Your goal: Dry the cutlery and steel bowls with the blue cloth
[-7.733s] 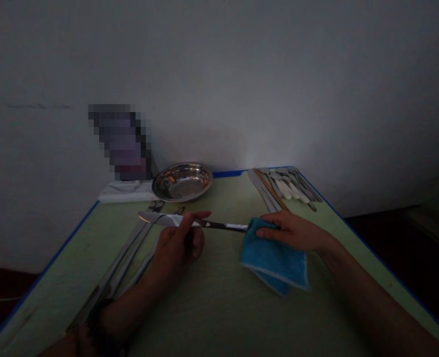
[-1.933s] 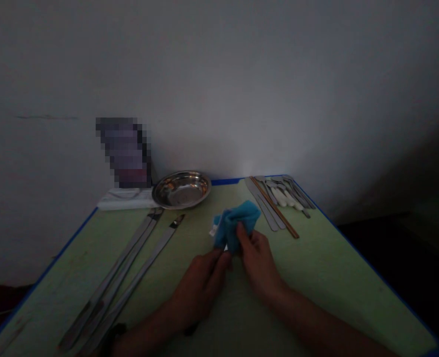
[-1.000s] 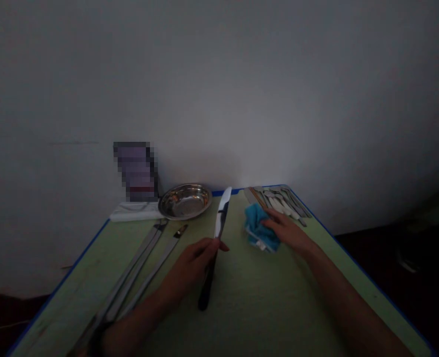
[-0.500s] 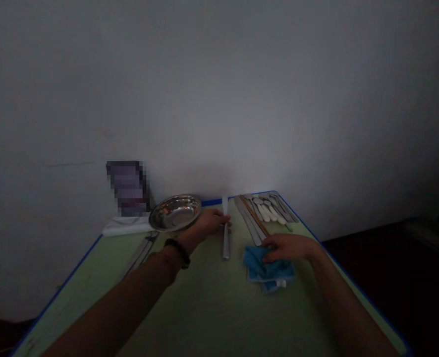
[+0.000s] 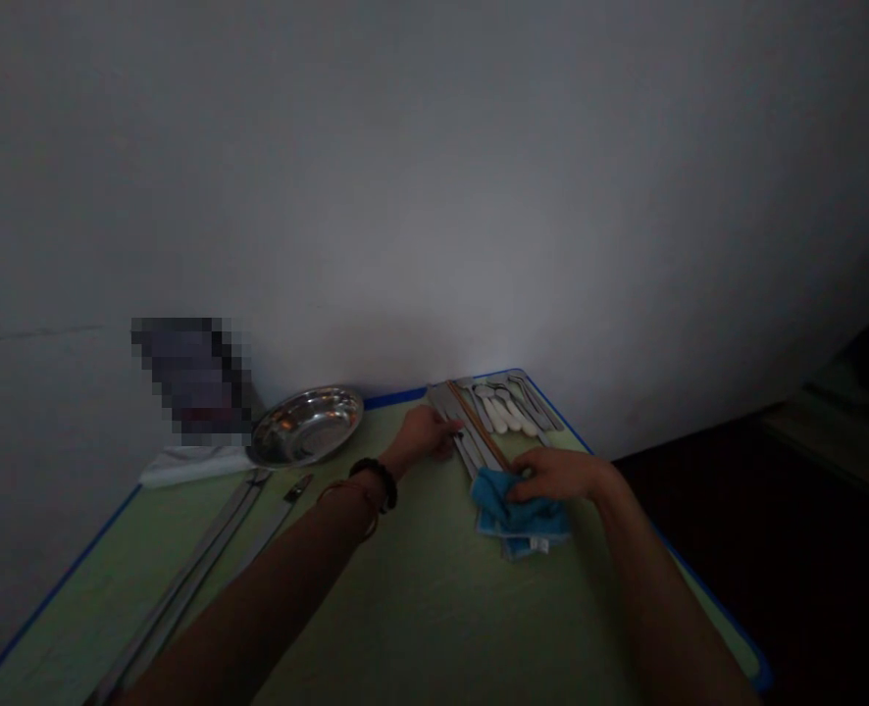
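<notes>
My left hand (image 5: 426, 432) is at the left side of a row of table knives at the back of the table. Its fingers are closed on the leftmost table knife (image 5: 442, 395), which lies beside the others; the fingertips partly cover it. My right hand (image 5: 563, 475) grips a folded blue cloth (image 5: 517, 520) on the tabletop, just in front of the knives. Wooden chopsticks (image 5: 471, 407) lie right of the knives. Further right are white-handled spoons (image 5: 509, 417) and metal cutlery (image 5: 541, 400).
A shiny steel bowl (image 5: 309, 427) stands at the back left, near a white folded cloth (image 5: 191, 465) and a blurred-out upright device (image 5: 195, 378). Long metal pieces (image 5: 203, 559) lie on the left. The green table (image 5: 405, 608) has a blue edge against the wall (image 5: 434, 196).
My left hand has brought the table knife rightward to the knife row and laid it there. My right hand stays on the blue cloth. The view has turned slightly right.
</notes>
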Action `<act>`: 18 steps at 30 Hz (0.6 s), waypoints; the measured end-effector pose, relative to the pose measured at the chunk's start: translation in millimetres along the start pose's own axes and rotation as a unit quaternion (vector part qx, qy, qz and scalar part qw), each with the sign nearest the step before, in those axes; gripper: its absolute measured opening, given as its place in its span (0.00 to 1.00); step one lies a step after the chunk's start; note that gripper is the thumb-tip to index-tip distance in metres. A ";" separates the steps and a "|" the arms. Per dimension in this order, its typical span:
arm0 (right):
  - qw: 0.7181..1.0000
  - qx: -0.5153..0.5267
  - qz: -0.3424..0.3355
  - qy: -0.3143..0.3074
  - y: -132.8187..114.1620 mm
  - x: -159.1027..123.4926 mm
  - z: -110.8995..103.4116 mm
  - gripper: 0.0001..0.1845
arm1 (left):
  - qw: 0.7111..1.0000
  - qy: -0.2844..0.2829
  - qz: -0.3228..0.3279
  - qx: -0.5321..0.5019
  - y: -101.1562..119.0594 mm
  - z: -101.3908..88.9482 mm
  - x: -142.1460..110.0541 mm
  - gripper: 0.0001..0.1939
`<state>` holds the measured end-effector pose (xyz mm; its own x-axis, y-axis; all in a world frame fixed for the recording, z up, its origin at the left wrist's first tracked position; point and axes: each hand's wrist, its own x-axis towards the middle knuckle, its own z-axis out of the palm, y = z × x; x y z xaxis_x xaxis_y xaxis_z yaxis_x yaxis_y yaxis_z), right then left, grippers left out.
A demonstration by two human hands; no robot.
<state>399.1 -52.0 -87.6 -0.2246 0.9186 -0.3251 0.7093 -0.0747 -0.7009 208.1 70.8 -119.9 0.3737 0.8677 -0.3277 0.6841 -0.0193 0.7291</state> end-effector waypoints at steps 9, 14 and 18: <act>0.999 -0.019 -0.043 -0.028 -8.5 -5.6 1.4 0.14 | 0.965 0.089 0.099 0.228 -8.4 -0.6 -8.7 0.16; 0.994 0.024 -0.086 -0.061 -21.6 0.4 13.7 0.13 | 0.949 0.113 0.129 0.265 -11.9 -12.7 -22.7 0.15; 0.987 0.110 -0.119 0.010 -34.5 12.8 35.4 0.14 | 0.939 0.095 0.153 0.292 -27.5 -44.2 -63.1 0.15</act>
<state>348.1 -51.4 -90.0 -0.3533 0.9274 -0.1231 0.4754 0.0646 -0.8774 138.0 38.5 -92.7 0.5279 0.8493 -0.0034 0.8108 -0.5028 0.2995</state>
